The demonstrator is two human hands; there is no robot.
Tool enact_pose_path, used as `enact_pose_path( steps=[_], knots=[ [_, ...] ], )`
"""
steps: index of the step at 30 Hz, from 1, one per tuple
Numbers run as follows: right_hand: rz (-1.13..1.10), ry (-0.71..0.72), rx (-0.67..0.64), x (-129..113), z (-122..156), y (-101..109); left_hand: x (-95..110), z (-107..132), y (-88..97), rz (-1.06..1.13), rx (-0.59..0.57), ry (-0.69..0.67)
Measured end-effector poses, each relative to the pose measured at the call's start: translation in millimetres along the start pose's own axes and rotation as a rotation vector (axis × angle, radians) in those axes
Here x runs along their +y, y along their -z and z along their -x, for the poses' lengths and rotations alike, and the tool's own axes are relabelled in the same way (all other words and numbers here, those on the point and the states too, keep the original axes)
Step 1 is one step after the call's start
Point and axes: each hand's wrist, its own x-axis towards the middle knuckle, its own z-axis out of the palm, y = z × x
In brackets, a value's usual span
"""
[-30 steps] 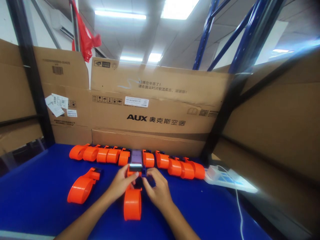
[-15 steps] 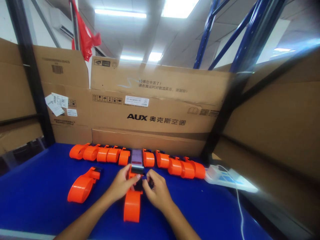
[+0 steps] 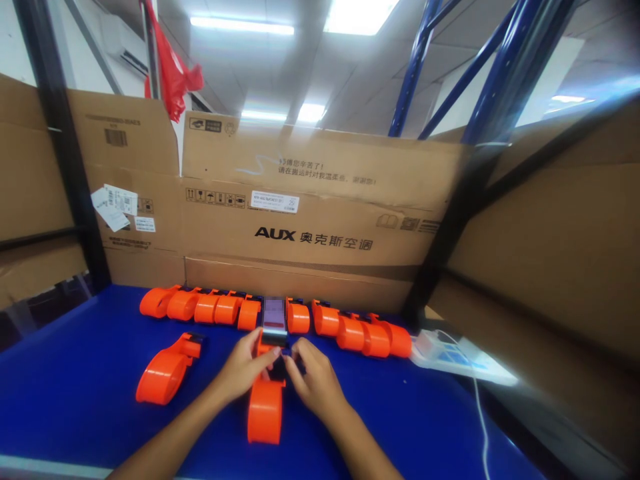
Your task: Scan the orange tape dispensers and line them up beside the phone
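An orange tape dispenser (image 3: 265, 408) lies on the blue table (image 3: 80, 400) in front of me, its handle toward me. My left hand (image 3: 245, 368) grips its front end from the left, fingers curled on the orange body. From the right, my right hand (image 3: 313, 377) pinches the dark blue part at the same end. A grey, purplish flat piece (image 3: 273, 319) sticks out just beyond my fingers.
A row of several orange tape dispensers (image 3: 220, 308) runs along the back against a cardboard wall (image 3: 310, 220). One more dispenser (image 3: 165, 373) lies alone to the left. A white power strip (image 3: 450, 357) with a cable sits at the right.
Both hands have shifted slightly on the dispenser's front end; my right fingers have closed in toward the left hand. The dispenser stays in place.
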Motion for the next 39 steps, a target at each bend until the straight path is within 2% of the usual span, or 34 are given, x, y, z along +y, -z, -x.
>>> enact_pose_path(
  steps=[6, 10, 16, 22, 25, 31, 39],
  knots=[
    [-0.098, -0.011, -0.047, -4.7, -2.6, 6.1, 1.8, -0.5, -0.3, 0.062, -0.01, 0.011],
    [-0.245, -0.048, -0.046, -7.7, -1.5, 6.2, 6.8, 0.8, -0.3, 0.181, -0.051, 0.025],
    [-0.645, -0.263, 0.14, -6.2, -4.5, 1.5, 12.0, 8.2, -4.0, 0.365, -0.266, 0.18],
    [-0.936, -0.416, -0.068, -10.0, -10.4, 6.7, 6.7, 11.9, -4.2, 0.477, -0.395, 0.242],
    [-0.961, -0.45, -0.053, -9.0, -10.1, 1.1, 4.6, 12.0, -3.3, 0.454, -0.428, 0.216],
    [-0.862, -0.418, -0.059, -4.0, -9.4, -14.1, 6.2, 10.5, -7.7, 0.367, -0.334, 0.246],
    [-0.863, -0.394, -0.039, -6.1, -9.7, -14.6, 1.0, 9.2, -7.5, 0.338, -0.321, 0.237]
  ],
)
